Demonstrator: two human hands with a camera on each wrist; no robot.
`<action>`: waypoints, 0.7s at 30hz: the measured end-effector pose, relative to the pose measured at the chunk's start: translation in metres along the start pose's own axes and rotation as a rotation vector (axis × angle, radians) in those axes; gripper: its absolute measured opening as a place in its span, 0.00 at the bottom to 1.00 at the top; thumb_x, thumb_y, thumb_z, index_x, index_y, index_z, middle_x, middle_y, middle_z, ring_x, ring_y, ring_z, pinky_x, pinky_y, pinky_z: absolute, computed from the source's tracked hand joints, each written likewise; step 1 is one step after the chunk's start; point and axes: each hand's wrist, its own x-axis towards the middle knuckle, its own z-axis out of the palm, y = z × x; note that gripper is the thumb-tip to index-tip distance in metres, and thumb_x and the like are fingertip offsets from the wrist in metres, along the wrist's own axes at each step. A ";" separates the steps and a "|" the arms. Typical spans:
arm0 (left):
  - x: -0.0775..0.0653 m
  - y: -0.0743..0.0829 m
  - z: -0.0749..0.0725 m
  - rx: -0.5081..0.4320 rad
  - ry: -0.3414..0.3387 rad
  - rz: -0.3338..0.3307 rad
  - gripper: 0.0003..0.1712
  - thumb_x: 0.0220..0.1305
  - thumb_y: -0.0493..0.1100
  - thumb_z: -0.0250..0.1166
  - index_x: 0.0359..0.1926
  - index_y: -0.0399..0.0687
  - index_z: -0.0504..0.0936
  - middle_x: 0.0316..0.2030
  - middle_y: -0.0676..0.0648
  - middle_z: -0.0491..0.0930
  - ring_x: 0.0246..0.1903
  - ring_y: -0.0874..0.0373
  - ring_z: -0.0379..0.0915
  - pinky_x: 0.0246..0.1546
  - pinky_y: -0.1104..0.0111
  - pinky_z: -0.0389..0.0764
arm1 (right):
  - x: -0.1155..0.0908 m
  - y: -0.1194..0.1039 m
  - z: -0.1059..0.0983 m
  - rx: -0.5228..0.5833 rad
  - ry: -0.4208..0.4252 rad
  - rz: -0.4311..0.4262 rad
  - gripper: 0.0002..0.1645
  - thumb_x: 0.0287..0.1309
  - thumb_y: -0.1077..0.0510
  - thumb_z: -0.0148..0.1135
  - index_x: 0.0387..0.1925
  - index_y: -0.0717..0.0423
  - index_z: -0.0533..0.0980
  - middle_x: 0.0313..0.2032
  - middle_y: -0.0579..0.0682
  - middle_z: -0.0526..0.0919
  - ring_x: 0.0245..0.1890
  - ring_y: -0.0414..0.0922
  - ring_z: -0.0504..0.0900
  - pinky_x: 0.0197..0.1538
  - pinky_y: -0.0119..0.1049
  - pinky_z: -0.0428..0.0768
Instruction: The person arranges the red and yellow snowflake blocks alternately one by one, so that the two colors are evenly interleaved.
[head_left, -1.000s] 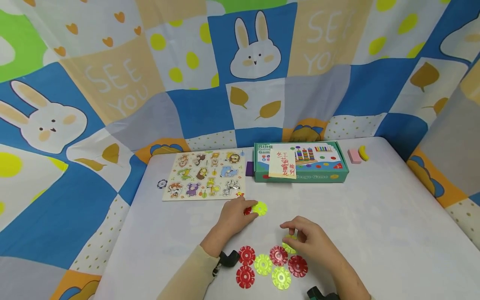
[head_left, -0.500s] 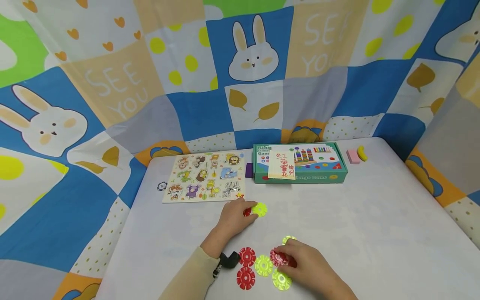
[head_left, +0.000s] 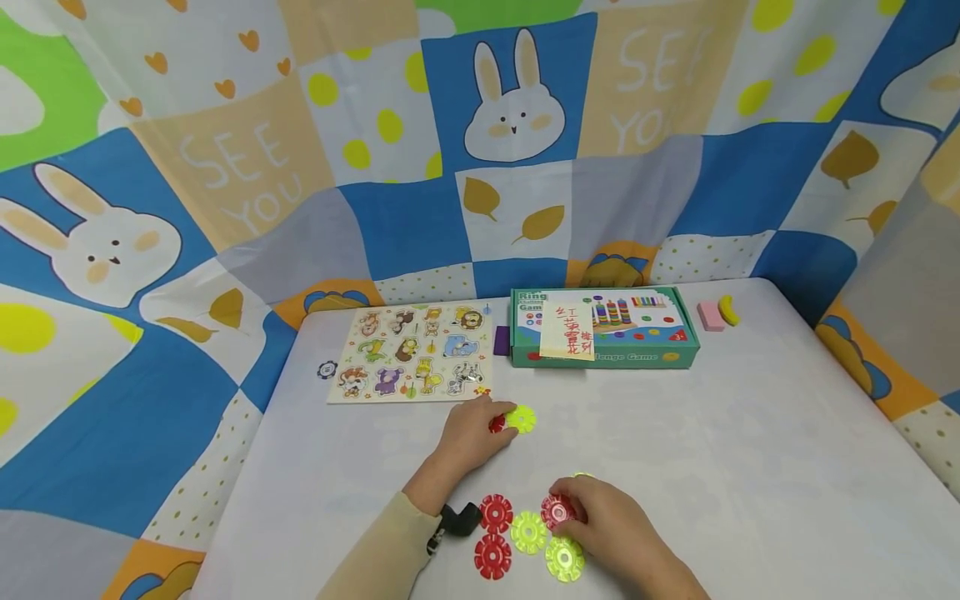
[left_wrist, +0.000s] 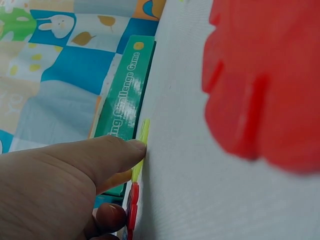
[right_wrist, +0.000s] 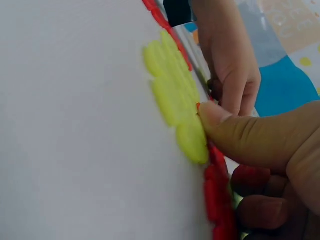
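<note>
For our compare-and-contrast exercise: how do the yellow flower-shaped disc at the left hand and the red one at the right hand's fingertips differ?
Colour: the yellow disc is bright yellow-green; the red disc is red.
Place: the yellow disc lies farther from the person, nearer the animal puzzle board; the red disc lies closer to the person.
Hand: the left hand touches the yellow disc, the right hand the red disc.
Shared: both are flat, round and notched.

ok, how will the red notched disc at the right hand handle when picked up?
The red notched disc looks thin, so probably light. Its glossy surface may slip in a pinch. Lying flat, it seems unlikely to roll or tip.
</note>
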 end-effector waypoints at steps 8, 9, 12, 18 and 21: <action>-0.001 0.001 -0.002 0.022 -0.036 0.001 0.27 0.57 0.62 0.64 0.58 0.65 0.77 0.35 0.58 0.76 0.29 0.63 0.64 0.30 0.69 0.65 | 0.007 -0.006 -0.005 0.038 -0.077 0.045 0.22 0.43 0.48 0.74 0.40 0.48 0.76 0.23 0.40 0.70 0.23 0.38 0.68 0.26 0.34 0.66; -0.002 0.001 -0.002 0.027 -0.039 0.004 0.28 0.57 0.62 0.64 0.58 0.66 0.77 0.33 0.58 0.75 0.28 0.63 0.64 0.30 0.69 0.64 | 0.007 -0.006 -0.006 0.040 -0.079 0.046 0.22 0.43 0.48 0.74 0.40 0.48 0.76 0.24 0.41 0.70 0.24 0.39 0.68 0.26 0.34 0.66; -0.002 0.003 -0.002 0.040 -0.038 0.019 0.27 0.58 0.62 0.63 0.58 0.66 0.77 0.27 0.57 0.70 0.25 0.62 0.61 0.26 0.69 0.61 | 0.005 -0.007 -0.006 0.043 -0.073 0.040 0.23 0.42 0.48 0.75 0.40 0.49 0.75 0.25 0.41 0.70 0.24 0.39 0.68 0.26 0.34 0.67; -0.003 0.004 -0.002 0.054 -0.018 0.030 0.25 0.58 0.61 0.63 0.57 0.65 0.79 0.26 0.57 0.68 0.23 0.63 0.59 0.25 0.70 0.59 | 0.000 -0.007 -0.004 0.000 -0.024 0.007 0.25 0.40 0.46 0.76 0.41 0.43 0.75 0.35 0.38 0.70 0.33 0.37 0.70 0.36 0.33 0.76; -0.003 0.003 -0.003 0.056 -0.010 0.027 0.25 0.57 0.61 0.64 0.56 0.65 0.79 0.26 0.57 0.68 0.23 0.63 0.59 0.25 0.70 0.60 | -0.003 -0.007 -0.002 -0.023 -0.006 -0.014 0.26 0.41 0.45 0.75 0.43 0.42 0.75 0.37 0.36 0.72 0.35 0.37 0.71 0.38 0.35 0.78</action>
